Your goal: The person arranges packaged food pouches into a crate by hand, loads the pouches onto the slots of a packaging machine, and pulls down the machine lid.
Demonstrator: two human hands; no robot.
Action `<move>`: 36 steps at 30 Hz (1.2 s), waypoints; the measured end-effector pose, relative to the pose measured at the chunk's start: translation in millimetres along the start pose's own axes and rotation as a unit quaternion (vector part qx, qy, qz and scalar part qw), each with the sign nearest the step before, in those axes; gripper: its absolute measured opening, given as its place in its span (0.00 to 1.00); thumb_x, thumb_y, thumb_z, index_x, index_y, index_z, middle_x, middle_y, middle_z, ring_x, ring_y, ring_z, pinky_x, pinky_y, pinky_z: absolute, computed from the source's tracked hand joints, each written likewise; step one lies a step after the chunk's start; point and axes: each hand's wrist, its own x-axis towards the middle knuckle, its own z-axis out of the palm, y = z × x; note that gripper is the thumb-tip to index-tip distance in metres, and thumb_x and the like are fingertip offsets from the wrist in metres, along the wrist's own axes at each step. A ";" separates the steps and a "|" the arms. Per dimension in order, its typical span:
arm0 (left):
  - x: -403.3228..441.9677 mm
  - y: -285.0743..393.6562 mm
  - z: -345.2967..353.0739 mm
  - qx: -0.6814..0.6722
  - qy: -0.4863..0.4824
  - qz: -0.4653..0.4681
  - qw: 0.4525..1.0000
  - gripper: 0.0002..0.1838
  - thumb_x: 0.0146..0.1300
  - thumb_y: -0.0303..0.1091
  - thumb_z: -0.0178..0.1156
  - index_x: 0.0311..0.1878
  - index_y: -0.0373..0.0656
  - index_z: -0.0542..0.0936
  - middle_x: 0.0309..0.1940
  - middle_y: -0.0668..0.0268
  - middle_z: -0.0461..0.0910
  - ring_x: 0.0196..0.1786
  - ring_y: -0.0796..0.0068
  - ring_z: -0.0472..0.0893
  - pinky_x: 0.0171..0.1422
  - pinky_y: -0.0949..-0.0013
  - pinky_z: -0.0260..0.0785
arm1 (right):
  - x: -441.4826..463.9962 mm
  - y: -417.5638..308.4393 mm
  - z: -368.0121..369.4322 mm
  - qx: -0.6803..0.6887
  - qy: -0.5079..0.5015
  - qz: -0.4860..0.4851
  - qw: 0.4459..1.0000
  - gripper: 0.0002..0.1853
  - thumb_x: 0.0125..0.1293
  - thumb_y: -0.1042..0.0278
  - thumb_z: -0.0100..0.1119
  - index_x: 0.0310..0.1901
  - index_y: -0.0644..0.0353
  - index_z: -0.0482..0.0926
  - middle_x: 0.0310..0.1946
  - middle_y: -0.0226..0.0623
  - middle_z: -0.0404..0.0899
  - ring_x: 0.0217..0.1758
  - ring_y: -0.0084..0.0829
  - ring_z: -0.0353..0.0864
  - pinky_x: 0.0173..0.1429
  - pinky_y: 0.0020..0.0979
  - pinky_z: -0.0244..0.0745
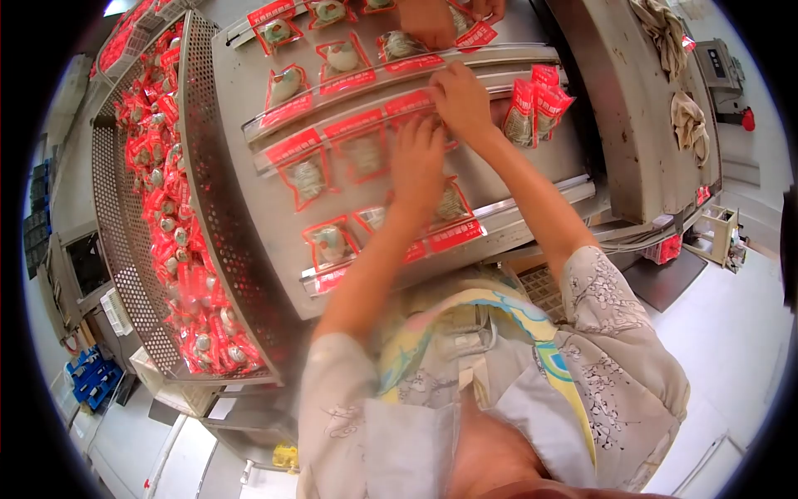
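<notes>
My left hand (pixel 419 162), slightly blurred, is over a red-and-clear plastic packet (pixel 409 103) on the middle metal bar. Its fingers are bent at the packet's red end. Just to the right, my right hand (pixel 461 98) has its fingers curled down at the same end by the bar; the fingertips are partly hidden. To the left along this bar lie two more packets, including one with pale greenish contents (pixel 306 177). Nearer my body, several packets lie along the front bar, one at its left end (pixel 330 243). A few packets stand bunched (pixel 536 108) at the right.
A perforated metal bin (pixel 199 125) full of red packets (pixel 170 200) flanks the steel work surface (pixel 258 195) on the left. Another person's hand (pixel 428 23) works among packets at the far bar. Cloths (pixel 688 125) hang on the machine frame at the right.
</notes>
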 end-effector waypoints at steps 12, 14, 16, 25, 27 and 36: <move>26.1 51.1 45.0 -0.272 0.035 -0.137 0.952 0.16 0.63 0.25 0.56 0.54 0.37 0.72 0.51 0.53 0.78 0.48 0.59 0.80 0.51 0.65 0.73 | -80.9 44.4 -74.4 0.161 0.196 0.009 0.967 0.09 0.60 0.75 0.60 0.42 0.62 0.76 0.37 0.42 0.76 0.39 0.42 0.77 0.44 0.37 0.72; 42.7 65.7 81.4 -0.365 0.054 -0.178 0.912 0.15 0.67 0.29 0.56 0.55 0.36 0.72 0.46 0.56 0.81 0.44 0.72 0.81 0.46 0.69 0.73 | -96.6 62.4 -85.6 0.231 0.188 0.119 0.947 0.07 0.61 0.77 0.58 0.41 0.62 0.76 0.35 0.41 0.75 0.37 0.40 0.77 0.42 0.35 0.73; 59.3 74.7 104.7 -0.386 0.013 -0.240 0.890 0.14 0.65 0.31 0.59 0.52 0.36 0.75 0.41 0.59 0.82 0.41 0.75 0.81 0.43 0.72 0.73 | -99.8 75.9 -91.3 0.234 0.162 0.141 0.948 0.06 0.62 0.77 0.57 0.42 0.62 0.76 0.35 0.41 0.76 0.36 0.40 0.78 0.41 0.33 0.73; 42.7 82.2 85.8 -0.580 -0.004 -0.338 0.741 0.08 0.61 0.33 0.66 0.34 0.38 0.80 0.26 0.71 0.79 0.27 0.84 0.74 0.32 0.78 0.66 | -98.8 94.5 -88.3 0.145 0.138 0.078 0.977 0.12 0.65 0.72 0.57 0.49 0.64 0.78 0.39 0.40 0.80 0.34 0.28 0.78 0.39 0.28 0.73; 33.0 80.4 84.3 -0.635 0.046 -0.322 0.701 0.08 0.62 0.33 0.65 0.33 0.40 0.78 0.25 0.72 0.78 0.27 0.85 0.73 0.31 0.78 0.64 | -97.0 89.8 -85.5 0.183 0.100 0.102 0.973 0.11 0.65 0.71 0.58 0.47 0.65 0.79 0.36 0.38 0.81 0.31 0.22 0.77 0.36 0.26 0.72; 10.1 49.3 90.2 -0.328 0.167 -0.322 0.872 0.10 0.64 0.33 0.64 0.29 0.41 0.75 0.20 0.76 0.73 0.20 0.90 0.65 0.23 0.81 0.56 | -65.6 70.1 -56.0 0.315 -0.034 0.181 0.931 0.13 0.61 0.60 0.61 0.33 0.64 0.82 0.28 0.49 0.81 0.32 0.46 0.82 0.38 0.39 0.75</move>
